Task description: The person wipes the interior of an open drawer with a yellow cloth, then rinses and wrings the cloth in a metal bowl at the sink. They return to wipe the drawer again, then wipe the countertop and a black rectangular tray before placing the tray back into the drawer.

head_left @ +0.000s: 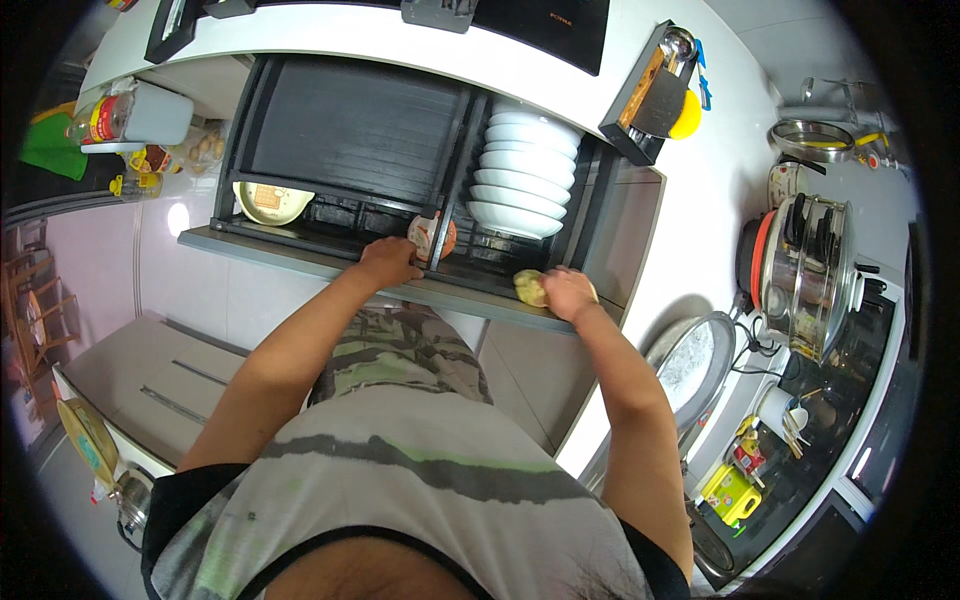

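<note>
An open pull-out drawer with a dark frame and a grey front [300, 259] lies before me. My left hand [390, 262] grips the top edge of that front, its fingertips hidden inside. Right beside it is a small bowl with an orange pattern [424, 234], partly behind a divider bar. My right hand [570, 292] holds a crumpled yellowish cloth [531, 288] against the front's inner edge, towards the right end. A row of white bowls [521, 195] stands tilted in the right-hand rack. In the left section sits a cream dish with a printed picture [274, 202], partly under a dark tray [352, 135].
A utensil holder [637, 97] stands on the white counter [570, 97] by a black cooktop [547, 30]. At right are a metal basin [694, 364] and stacked pot lids [806, 277]. Oil bottles [139, 185] and a plastic container [157, 112] stand at left.
</note>
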`<state>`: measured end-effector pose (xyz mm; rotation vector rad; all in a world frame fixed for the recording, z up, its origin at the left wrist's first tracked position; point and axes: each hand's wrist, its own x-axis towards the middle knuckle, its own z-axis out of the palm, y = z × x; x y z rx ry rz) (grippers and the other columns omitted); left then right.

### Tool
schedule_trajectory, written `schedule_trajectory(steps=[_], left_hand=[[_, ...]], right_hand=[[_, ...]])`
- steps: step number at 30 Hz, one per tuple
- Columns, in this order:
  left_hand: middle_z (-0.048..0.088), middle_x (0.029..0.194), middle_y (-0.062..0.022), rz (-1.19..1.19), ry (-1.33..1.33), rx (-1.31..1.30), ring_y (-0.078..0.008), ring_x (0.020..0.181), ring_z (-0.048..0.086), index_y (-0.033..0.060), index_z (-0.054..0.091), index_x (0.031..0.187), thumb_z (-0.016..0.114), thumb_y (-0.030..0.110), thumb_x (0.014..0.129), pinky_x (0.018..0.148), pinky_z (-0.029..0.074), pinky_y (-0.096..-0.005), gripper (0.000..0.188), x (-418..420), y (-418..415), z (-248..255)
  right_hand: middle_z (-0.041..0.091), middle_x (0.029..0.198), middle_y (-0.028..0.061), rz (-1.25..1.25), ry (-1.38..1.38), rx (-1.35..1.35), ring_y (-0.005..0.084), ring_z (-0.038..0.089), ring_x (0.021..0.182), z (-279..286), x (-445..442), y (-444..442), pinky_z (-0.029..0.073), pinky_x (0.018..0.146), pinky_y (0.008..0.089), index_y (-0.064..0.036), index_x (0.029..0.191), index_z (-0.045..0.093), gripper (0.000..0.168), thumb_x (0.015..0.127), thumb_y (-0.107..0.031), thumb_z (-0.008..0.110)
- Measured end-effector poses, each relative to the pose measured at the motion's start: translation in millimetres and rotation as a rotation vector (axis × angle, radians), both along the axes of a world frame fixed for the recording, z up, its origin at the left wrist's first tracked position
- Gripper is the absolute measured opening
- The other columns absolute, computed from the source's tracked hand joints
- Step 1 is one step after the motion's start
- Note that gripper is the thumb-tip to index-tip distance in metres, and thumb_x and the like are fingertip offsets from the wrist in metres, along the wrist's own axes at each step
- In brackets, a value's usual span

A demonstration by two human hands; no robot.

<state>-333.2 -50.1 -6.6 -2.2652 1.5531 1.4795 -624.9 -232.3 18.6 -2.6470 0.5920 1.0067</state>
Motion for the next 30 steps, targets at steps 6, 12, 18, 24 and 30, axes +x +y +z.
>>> schedule_trajectory(steps=[6, 12, 18, 24, 30], left_hand=[[0.067, 0.099, -0.0115, 0.035, 0.004, 0.043, -0.0296, 0.099, 0.061, 0.0093, 0.068, 0.101, 0.073, 0.039, 0.073, 0.086, 0.048, -0.0394, 0.041, 1.7, -8.4, -4.7], [0.067, 0.101, -0.0130, 0.081, 0.021, 0.020, -0.0300, 0.100, 0.061, 0.0084, 0.069, 0.100, 0.074, 0.039, 0.072, 0.086, 0.048, -0.0396, 0.042, 1.3, -5.8, 2.1], [0.066, 0.102, -0.0149, 0.100, 0.039, 0.026, -0.0316, 0.099, 0.061, 0.0076, 0.069, 0.100, 0.074, 0.039, 0.071, 0.086, 0.047, -0.0398, 0.043, 1.4, -6.4, -5.2], [0.066, 0.102, -0.0159, 0.109, 0.028, 0.041, -0.0329, 0.100, 0.061, 0.0072, 0.069, 0.100, 0.075, 0.039, 0.071, 0.087, 0.047, -0.0398, 0.043, 0.7, -6.9, 12.2], [0.067, 0.101, -0.0123, 0.175, 0.022, 0.030, -0.0282, 0.100, 0.061, 0.0104, 0.070, 0.099, 0.076, 0.038, 0.069, 0.088, 0.047, -0.0375, 0.041, 0.1, -5.0, 4.7]], right_hand=[[0.065, 0.095, 0.0119, 0.111, -0.170, 0.169, 0.0281, 0.060, 0.098, -1.4, 49.0, 8.8, 0.051, 0.079, 0.0414, -0.007, 0.088, 0.067, 0.017, 0.074, -0.012, 0.059], [0.065, 0.096, 0.0128, 0.078, -0.185, 0.229, 0.0303, 0.060, 0.096, 9.6, 22.1, 1.6, 0.050, 0.080, 0.0421, -0.011, 0.100, 0.065, 0.026, 0.075, -0.019, 0.062], [0.065, 0.092, 0.0134, 0.124, -0.348, 0.318, 0.0324, 0.063, 0.089, -1.3, 54.1, 16.2, 0.051, 0.075, 0.0431, -0.011, 0.099, 0.065, 0.028, 0.074, -0.024, 0.064], [0.065, 0.091, 0.0144, 0.180, -0.314, 0.344, 0.0334, 0.063, 0.088, -16.8, 93.7, 34.0, 0.051, 0.075, 0.0441, -0.011, 0.092, 0.066, 0.024, 0.072, -0.025, 0.065], [0.067, 0.095, 0.0146, 0.022, 0.047, 0.176, 0.0316, 0.064, 0.092, 20.8, 9.5, -12.9, 0.052, 0.076, 0.0422, -0.011, 0.098, 0.068, 0.024, 0.076, -0.021, 0.063]])
